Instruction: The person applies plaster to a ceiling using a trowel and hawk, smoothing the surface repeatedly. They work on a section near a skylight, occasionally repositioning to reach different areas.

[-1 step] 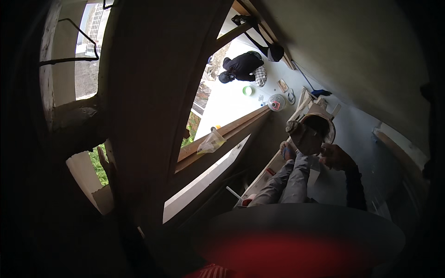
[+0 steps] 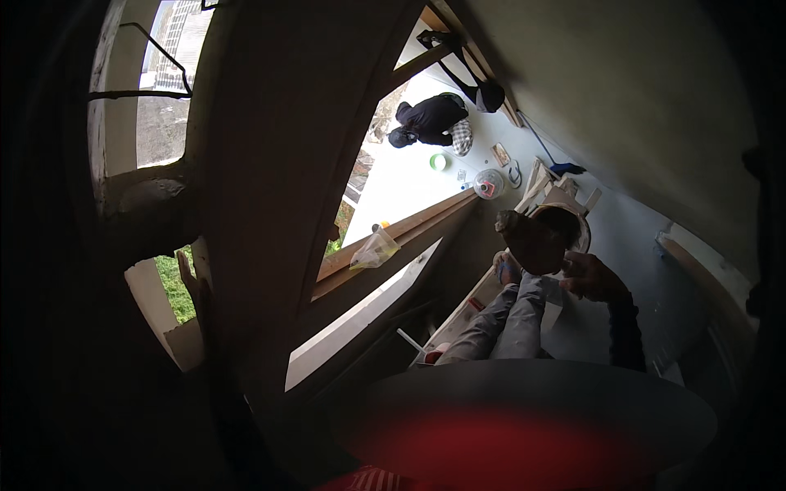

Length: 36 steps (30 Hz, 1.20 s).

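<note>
Fingers (image 2: 575, 285) of the right hand (image 2: 596, 280) appear curled around a trowel-like tool (image 2: 536, 248); its lumpy tip has shifted left, farther past the bucket's (image 2: 585, 236) left rim, its face darker, suggesting a tilt mid-work. Left hand: out of view.

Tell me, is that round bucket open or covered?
Open. The bucket shows its dark inside beyond the tool in the right hand; no lid shows.
</note>
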Each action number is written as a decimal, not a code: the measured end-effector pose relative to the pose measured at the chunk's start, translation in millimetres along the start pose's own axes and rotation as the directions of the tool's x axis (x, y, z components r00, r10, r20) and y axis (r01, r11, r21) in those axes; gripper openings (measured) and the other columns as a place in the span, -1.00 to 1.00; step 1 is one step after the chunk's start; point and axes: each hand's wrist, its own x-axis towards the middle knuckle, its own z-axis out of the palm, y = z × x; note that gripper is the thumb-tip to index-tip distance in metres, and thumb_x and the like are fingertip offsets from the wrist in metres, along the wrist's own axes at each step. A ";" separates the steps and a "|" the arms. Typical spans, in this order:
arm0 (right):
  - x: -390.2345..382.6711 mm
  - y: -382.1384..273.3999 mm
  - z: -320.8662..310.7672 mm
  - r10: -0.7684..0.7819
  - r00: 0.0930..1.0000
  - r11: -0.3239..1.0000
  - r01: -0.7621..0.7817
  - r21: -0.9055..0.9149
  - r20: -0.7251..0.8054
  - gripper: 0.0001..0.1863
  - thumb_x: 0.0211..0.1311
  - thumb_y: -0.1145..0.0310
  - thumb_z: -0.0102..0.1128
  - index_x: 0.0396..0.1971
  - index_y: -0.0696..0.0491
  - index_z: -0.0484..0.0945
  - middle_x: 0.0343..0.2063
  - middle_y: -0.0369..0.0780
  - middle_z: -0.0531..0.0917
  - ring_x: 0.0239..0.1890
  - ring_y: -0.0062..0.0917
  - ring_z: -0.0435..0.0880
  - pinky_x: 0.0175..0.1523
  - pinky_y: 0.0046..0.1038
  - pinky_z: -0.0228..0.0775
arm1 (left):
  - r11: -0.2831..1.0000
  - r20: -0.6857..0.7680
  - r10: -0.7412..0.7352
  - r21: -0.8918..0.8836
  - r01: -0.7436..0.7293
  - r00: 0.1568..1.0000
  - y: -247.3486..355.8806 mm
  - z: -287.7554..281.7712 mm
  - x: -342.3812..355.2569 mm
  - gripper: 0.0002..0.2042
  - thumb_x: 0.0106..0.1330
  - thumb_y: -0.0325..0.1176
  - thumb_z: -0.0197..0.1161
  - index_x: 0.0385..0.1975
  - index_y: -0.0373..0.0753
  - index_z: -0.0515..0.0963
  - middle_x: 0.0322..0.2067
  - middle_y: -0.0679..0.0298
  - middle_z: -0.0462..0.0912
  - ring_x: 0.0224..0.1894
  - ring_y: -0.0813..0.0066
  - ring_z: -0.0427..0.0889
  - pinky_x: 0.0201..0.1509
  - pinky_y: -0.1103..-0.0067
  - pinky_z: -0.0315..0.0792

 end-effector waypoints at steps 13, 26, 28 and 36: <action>50.8 -378.4 78.9 -0.758 0.566 0.322 0.757 -0.568 0.325 -0.72 0.30 0.30 0.32 -0.06 0.09 0.60 -0.31 -0.14 0.69 -0.33 -0.37 0.73 -0.17 -0.31 0.61 | 0.971 -0.242 0.185 -0.107 -0.215 0.952 164.7 2.9 -25.5 -0.19 0.58 0.19 -0.12 0.58 -0.29 -0.11 0.61 0.03 -0.22 0.65 0.16 -0.34 0.65 0.21 -0.36; 32.9 -449.5 129.3 -0.736 0.628 0.282 0.626 -0.727 0.254 -0.88 0.30 0.44 0.17 -0.24 0.16 0.58 -0.55 -0.12 0.67 -0.42 -0.26 0.74 -0.26 -0.24 0.60 | 0.989 -0.204 0.149 0.029 -0.146 0.968 143.9 -1.9 -29.0 -0.23 0.61 0.09 -0.12 0.56 -0.39 -0.09 0.60 0.01 -0.14 0.64 0.16 -0.24 0.65 0.34 -0.33; 28.1 -448.6 121.4 -0.772 0.589 0.247 0.622 -0.743 0.237 -0.90 0.30 0.43 0.22 -0.26 0.13 0.58 -0.62 -0.12 0.63 -0.50 -0.26 0.72 -0.35 -0.25 0.56 | 0.992 -0.191 0.122 -0.009 -0.126 0.974 140.5 -1.8 -31.7 -0.23 0.61 0.09 -0.11 0.56 -0.38 -0.09 0.60 0.01 -0.14 0.64 0.16 -0.24 0.65 0.34 -0.33; 102.6 -462.6 132.4 -0.971 0.040 -0.135 0.724 -0.677 0.236 -0.84 0.27 0.35 0.34 -0.24 0.11 0.66 -0.55 -0.11 0.69 -0.44 -0.30 0.75 -0.25 -0.15 0.58 | 0.990 -0.203 0.125 -0.045 -0.137 0.971 148.6 -1.5 -30.2 -0.24 0.61 0.07 -0.07 0.57 -0.36 -0.09 0.60 0.04 -0.14 0.64 0.18 -0.23 0.65 0.33 -0.32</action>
